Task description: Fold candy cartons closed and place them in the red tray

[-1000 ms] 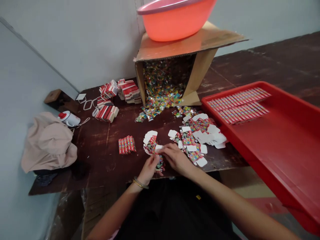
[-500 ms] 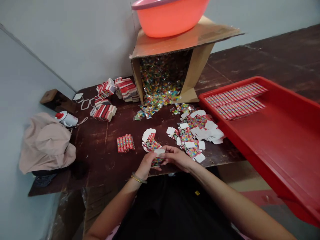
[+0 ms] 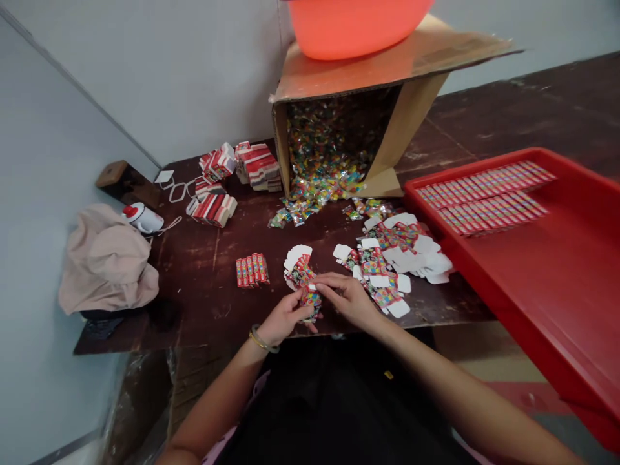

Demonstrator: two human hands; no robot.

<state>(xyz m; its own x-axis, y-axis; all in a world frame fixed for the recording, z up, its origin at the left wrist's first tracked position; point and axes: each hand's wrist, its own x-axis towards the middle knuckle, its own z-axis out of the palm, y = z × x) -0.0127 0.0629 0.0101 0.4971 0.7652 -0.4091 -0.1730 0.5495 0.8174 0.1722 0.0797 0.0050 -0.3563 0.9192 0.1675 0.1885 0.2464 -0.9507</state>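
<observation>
Near the table's front edge my left hand (image 3: 285, 318) is closed around a small printed candy box (image 3: 311, 298), red with coloured dots. My right hand (image 3: 349, 300) pinches the top end of the same box, fingertips on its white flap. Just beyond the fingers lies a fanned stack of flat boxes (image 3: 299, 261) with white flaps. To the left sits a short row of closed boxes (image 3: 252, 270). On the right are loose piles of opened, unfilled-looking boxes (image 3: 380, 268), some showing white insides.
A cardboard carton (image 3: 411, 123) on its side spills wrapped candies (image 3: 314, 194), with an orange basin (image 3: 358, 29) on top. A red tray (image 3: 489, 284) holding box rows stands right. Left are bundled flat boxes (image 3: 213, 210), a white cup (image 3: 145, 219) and beige cloth (image 3: 109, 265).
The view has shifted, so the scene sits further right. My right hand has moved over the box's top, and the white flap that stood up now shows smaller, folded down.
</observation>
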